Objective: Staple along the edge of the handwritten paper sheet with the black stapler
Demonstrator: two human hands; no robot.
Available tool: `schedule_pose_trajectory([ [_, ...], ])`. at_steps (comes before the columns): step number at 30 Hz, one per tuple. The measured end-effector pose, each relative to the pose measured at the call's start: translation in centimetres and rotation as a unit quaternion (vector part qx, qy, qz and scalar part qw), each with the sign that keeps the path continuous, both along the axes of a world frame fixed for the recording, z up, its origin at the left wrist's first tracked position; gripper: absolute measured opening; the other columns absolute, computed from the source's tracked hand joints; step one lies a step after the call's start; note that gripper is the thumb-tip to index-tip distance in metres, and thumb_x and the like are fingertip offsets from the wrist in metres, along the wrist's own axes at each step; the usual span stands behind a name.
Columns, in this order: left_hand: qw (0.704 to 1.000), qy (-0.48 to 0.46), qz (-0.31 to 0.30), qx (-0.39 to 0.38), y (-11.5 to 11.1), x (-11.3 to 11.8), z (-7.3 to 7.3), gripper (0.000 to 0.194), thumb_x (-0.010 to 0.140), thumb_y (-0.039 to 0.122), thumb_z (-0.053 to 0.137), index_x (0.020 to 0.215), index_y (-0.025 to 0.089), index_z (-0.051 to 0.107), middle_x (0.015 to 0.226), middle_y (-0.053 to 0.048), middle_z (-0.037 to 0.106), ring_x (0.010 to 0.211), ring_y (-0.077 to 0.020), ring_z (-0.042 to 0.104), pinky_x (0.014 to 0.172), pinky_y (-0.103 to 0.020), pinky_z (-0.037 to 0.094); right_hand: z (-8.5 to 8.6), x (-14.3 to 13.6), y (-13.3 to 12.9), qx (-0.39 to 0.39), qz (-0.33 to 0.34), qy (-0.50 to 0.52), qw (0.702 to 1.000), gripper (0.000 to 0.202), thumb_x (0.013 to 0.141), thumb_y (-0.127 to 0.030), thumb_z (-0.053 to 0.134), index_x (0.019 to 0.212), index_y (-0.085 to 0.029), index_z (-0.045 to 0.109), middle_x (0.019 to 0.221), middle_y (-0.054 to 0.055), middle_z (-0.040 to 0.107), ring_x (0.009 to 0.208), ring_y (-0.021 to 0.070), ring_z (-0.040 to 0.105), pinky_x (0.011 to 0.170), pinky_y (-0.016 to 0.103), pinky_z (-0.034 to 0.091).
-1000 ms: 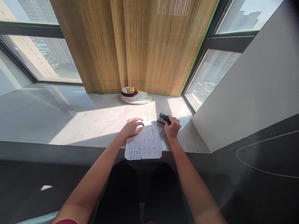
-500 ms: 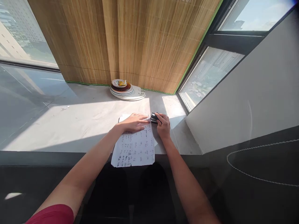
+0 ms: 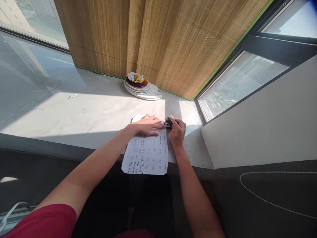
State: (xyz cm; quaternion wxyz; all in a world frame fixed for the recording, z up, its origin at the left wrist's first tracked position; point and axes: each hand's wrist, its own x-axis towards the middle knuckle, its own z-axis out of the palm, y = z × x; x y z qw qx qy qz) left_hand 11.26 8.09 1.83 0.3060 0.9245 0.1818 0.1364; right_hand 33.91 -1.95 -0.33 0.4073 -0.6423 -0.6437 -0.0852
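Note:
A sheet of white paper [image 3: 148, 155] covered in handwriting lies on the pale ledge, its near end hanging past the front edge. Flat across its upper part rests my left hand [image 3: 148, 125], fingers stretched out to the right. My right hand [image 3: 177, 129] is closed around a black stapler [image 3: 168, 122] at the paper's upper right edge. The stapler's front end meets the paper beside my left fingertips. Whether its jaws are pressed together on the paper is too small to tell.
A stack of plates [image 3: 137, 87] with a small yellow packet [image 3: 138, 78] on top stands at the back of the ledge [image 3: 81, 112], before a bamboo blind [image 3: 158, 43]. Paper scraps [image 3: 72, 96] lie at the left. A white wall [image 3: 260, 119] bounds the right side.
The whole view has tilted and shifted, so the ledge sits differently in the picture. My hands keep their places on the paper and the stapler, with little visible movement.

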Motion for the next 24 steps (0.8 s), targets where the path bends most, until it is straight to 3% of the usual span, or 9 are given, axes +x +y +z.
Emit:
schedule_pose_trajectory([
  [6, 1.000, 0.004, 0.009, 0.000, -0.10, -0.19, -0.10, 0.056, 0.087, 0.056, 0.078, 0.142, 0.048, 0.071, 0.166, 0.004, 0.054, 0.159, -0.0372, 0.036, 0.134, -0.060, 0.017, -0.22, -0.11, -0.07, -0.013, 0.001, -0.003, 1.000, 0.053, 0.103, -0.014, 0.040, 0.139, -0.030, 0.076, 0.128, 0.014, 0.063, 0.122, 0.0315, 0.057, 0.106, 0.051, 0.052],
  [15, 0.999, -0.027, 0.014, -0.021, 0.01, -0.16, -0.80, 0.058, 0.082, 0.061, 0.080, 0.139, 0.047, 0.074, 0.162, 0.004, 0.058, 0.158, -0.0376, 0.038, 0.132, -0.056, 0.022, -0.08, -0.36, -0.03, -0.045, -0.004, -0.026, 0.999, 0.052, 0.104, -0.014, 0.043, 0.137, -0.037, 0.077, 0.131, 0.013, 0.063, 0.125, 0.0335, 0.055, 0.111, 0.058, 0.044],
  [24, 1.000, -0.019, 0.011, -0.010, -0.09, -0.11, -0.57, 0.056, 0.084, 0.059, 0.079, 0.139, 0.048, 0.074, 0.163, 0.004, 0.057, 0.157, -0.0384, 0.038, 0.132, -0.060, 0.021, -0.10, -0.53, -0.16, -0.035, -0.006, -0.044, 0.998, 0.052, 0.107, -0.016, 0.040, 0.137, -0.037, 0.076, 0.131, 0.013, 0.064, 0.124, 0.0326, 0.056, 0.110, 0.059, 0.044],
])
